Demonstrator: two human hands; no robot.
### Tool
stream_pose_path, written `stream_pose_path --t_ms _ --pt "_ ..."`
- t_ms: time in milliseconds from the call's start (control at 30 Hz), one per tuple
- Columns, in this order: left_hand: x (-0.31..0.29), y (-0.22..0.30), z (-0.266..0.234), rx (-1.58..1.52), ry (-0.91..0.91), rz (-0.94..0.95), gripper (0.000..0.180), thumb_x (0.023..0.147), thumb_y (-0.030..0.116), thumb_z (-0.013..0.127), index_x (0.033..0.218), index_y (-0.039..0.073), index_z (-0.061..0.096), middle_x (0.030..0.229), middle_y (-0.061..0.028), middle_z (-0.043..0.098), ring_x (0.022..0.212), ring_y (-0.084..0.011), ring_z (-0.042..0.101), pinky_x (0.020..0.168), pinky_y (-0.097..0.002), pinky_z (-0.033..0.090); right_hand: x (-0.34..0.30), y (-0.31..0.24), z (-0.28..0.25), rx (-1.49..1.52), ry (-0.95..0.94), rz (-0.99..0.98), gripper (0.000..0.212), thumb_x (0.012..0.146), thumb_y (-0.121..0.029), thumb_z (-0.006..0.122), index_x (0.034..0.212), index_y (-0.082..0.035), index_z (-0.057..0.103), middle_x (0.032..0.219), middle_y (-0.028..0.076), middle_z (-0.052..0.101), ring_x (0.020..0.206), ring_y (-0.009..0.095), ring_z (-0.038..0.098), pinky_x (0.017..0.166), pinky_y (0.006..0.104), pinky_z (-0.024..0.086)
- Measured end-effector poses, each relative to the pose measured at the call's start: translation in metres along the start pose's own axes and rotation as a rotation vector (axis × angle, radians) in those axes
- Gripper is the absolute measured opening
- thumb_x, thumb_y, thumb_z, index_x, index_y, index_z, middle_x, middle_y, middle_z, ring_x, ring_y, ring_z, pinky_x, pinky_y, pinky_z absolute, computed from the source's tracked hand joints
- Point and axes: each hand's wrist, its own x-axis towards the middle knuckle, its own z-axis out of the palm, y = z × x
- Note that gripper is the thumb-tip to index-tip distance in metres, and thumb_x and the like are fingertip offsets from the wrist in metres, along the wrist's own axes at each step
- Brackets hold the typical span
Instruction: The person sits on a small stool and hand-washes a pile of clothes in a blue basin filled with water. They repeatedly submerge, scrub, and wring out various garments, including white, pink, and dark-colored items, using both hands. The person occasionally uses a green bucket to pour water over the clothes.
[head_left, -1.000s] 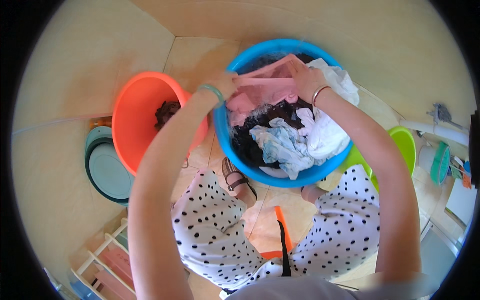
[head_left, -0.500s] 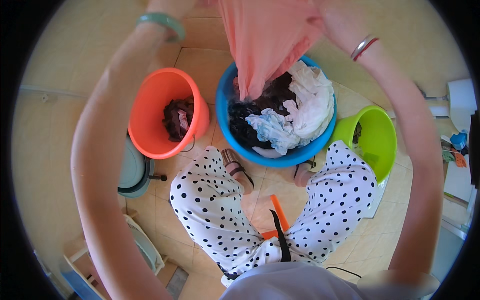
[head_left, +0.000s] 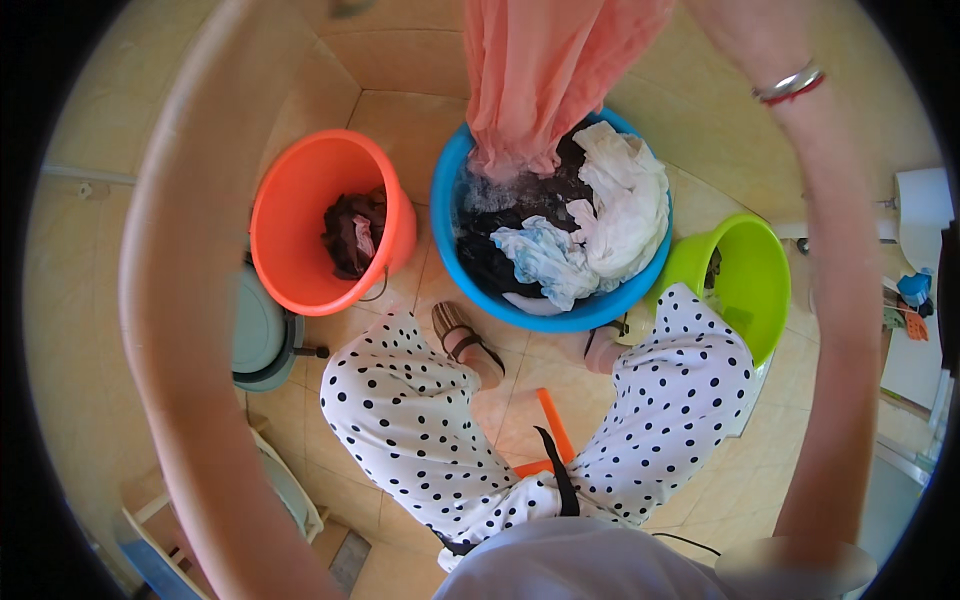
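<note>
A wet pink cloth (head_left: 560, 70) hangs from beyond the top edge, its lower end dipping into a blue basin (head_left: 448, 235) of water and laundry. Beside the cloth's upper right edge, part of my right hand (head_left: 740, 30) shows below a silver bangle; its fingers are cut off by the frame. My left forearm (head_left: 185, 260) rises past the top left edge, so that hand is out of sight. In the basin, dark clothes (head_left: 485, 245) lie in the water under a white garment (head_left: 628, 205) and a light blue and white one (head_left: 548, 258).
Left of the basin stands an orange bucket (head_left: 290, 225) with dark cloth in it; a lime-green bucket (head_left: 765, 290) stands at right. A grey-green lidded container (head_left: 258, 325) sits below the orange bucket. My knees flank the tiled floor (head_left: 510, 410), where an orange bar (head_left: 555, 425) shows.
Both arms have gone up and apart, the left hand leaving the view. The pink cloth hangs wider and straighter, with its lower end in the basin's water.
</note>
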Motion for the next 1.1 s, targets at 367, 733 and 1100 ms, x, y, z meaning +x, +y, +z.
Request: stream_pose_path --t_ms 367,733,1100 --pt "-0.183 -0.288 0.008 0.675 0.183 -0.439 0.018 0.079 0.026 0.070 0.081 0.008 0.066 0.099 -0.0094 0.063 0.084 -0.0233 0.061 0.076 -0.0384 0.047 -0.182 -0.043 0.221 0.261 -0.669 -0.016 0.067 0.072 -0.026 0.070 0.132 -0.015 0.042 0.128 0.011 0.046 0.078 0.032 0.064 0.059 0.0420 0.055" --pt "-0.292 -0.432 0.031 0.859 -0.364 -0.676 0.034 0.085 0.026 0.061 0.118 0.019 0.054 0.150 -0.0123 0.027 0.132 -0.0422 0.032 0.104 -0.0585 0.029 -0.283 -0.064 0.365 0.354 -0.776 0.141 0.069 0.078 -0.033 0.068 0.139 -0.025 0.037 0.132 0.018 0.035 0.090 0.035 0.065 0.062 0.0425 0.057" --pt "-0.341 -0.515 0.038 0.818 0.005 -0.891 0.042 0.091 0.020 0.049 0.132 0.010 0.048 0.139 -0.0180 0.040 0.126 -0.0350 0.040 0.105 -0.0412 0.032 -0.316 -0.084 0.414 0.236 -0.927 0.082 0.022 0.083 -0.014 0.057 0.104 -0.009 0.063 0.088 0.014 0.068 0.075 0.029 0.068 0.064 0.0396 0.055"
